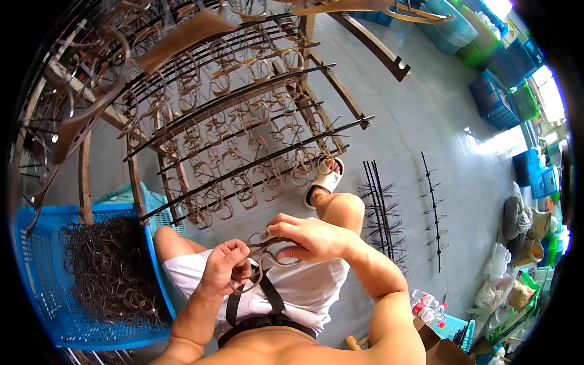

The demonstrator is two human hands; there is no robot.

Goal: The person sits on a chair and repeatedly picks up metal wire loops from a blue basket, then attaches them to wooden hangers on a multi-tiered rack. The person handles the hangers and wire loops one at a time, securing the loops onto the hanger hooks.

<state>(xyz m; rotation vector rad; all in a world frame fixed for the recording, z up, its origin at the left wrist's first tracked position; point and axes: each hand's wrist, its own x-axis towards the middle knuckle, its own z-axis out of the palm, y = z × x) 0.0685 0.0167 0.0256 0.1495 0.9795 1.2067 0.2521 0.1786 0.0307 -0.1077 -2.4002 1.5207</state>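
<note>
In front of my lap, both hands are closed on thin, brown, curved loop-shaped pieces point(258, 267). My left hand point(224, 266) pinches one between thumb and fingers, its curve hanging below. My right hand point(309, 238) is bent over the upper part, with fingers partly hidden behind it. I cannot tell whether this is one piece or two touching. To my left, a blue plastic basket point(42, 292) holds a tangled heap of similar brown curved pieces point(112, 274). Ahead stands a rack point(337, 85) with dark rods, and many such loops point(240, 131) hang from them.
Dark rods with side prongs point(380, 213) lie on the grey floor point(426, 121) to my right, with a single rod point(433, 210) beyond. Blue crates point(491, 100) line the far right. Bags point(496, 277) and plastic bottles point(429, 307) sit nearer. Brown curved parts point(188, 39) loom close at upper left.
</note>
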